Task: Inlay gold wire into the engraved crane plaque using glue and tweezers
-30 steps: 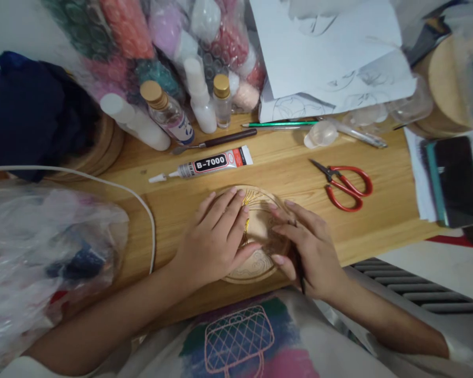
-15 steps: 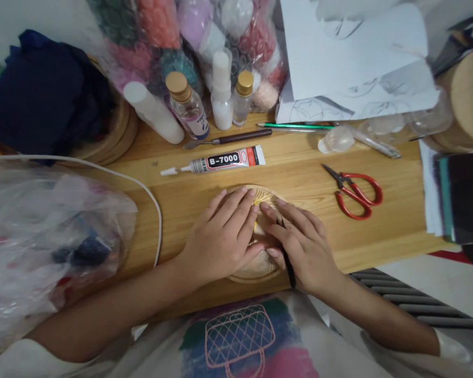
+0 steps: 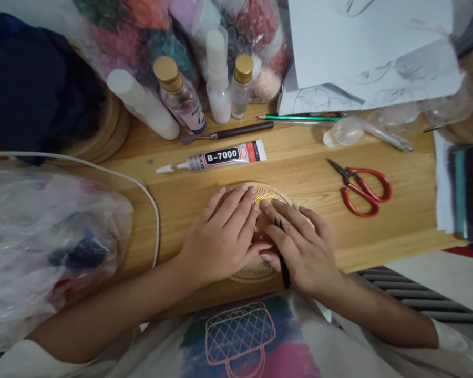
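A round wooden disc point(image 3: 252, 273) with carved lines and gold wire strands point(image 3: 265, 196) lies on the wooden table point(image 3: 378, 231) in front of me. My left hand point(image 3: 223, 239) lies flat on the disc's left half, fingers stretched out. My right hand point(image 3: 299, 247) rests on the right half, fingers pressed down near the gold wire, with a thin black tool point(image 3: 284, 262) held under the palm and thumb. Both hands hide most of the disc.
A B-7000 glue tube point(image 3: 220, 156), a dark-handled spatula point(image 3: 236, 131), several bottles point(image 3: 179, 97) and red scissors point(image 3: 362, 189) lie behind the disc. A green pencil point(image 3: 299, 117), paper sheets point(image 3: 362, 58), a white cable point(image 3: 102, 173) and a plastic bag point(image 3: 43, 236) surround them.
My right hand has slid left across the disc until its fingertips meet my left hand's fingers. The black tool now shows along the right palm. The camera shifted slightly.
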`<state>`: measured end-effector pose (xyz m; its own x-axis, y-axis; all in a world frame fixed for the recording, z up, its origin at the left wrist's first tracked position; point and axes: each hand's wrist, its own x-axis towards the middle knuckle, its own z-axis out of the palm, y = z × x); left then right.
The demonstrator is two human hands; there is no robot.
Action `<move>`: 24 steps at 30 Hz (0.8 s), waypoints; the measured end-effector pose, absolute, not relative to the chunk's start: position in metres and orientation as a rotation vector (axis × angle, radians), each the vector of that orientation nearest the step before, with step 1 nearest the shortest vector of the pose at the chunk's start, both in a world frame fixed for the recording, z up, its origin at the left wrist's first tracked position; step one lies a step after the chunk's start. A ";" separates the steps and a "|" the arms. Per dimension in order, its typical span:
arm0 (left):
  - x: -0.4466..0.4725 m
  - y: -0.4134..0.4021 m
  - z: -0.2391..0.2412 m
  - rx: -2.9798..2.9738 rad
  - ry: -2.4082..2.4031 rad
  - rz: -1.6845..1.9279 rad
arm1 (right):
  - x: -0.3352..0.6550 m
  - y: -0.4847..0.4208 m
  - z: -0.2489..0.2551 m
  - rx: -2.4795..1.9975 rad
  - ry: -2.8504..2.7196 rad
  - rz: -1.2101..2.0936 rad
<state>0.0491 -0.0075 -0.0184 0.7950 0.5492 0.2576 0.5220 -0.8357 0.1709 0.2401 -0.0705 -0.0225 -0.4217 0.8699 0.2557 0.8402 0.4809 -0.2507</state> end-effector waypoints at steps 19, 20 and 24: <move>0.043 -0.008 -0.019 2.783 0.914 0.537 | 0.256 -0.082 -0.026 -1.511 -2.029 0.154; 0.044 -0.008 -0.020 2.783 0.909 0.504 | 0.256 -0.083 -0.026 -1.512 -2.047 0.149; 0.046 -0.006 -0.021 2.773 0.886 0.416 | 0.255 -0.084 -0.029 -1.502 -2.125 0.136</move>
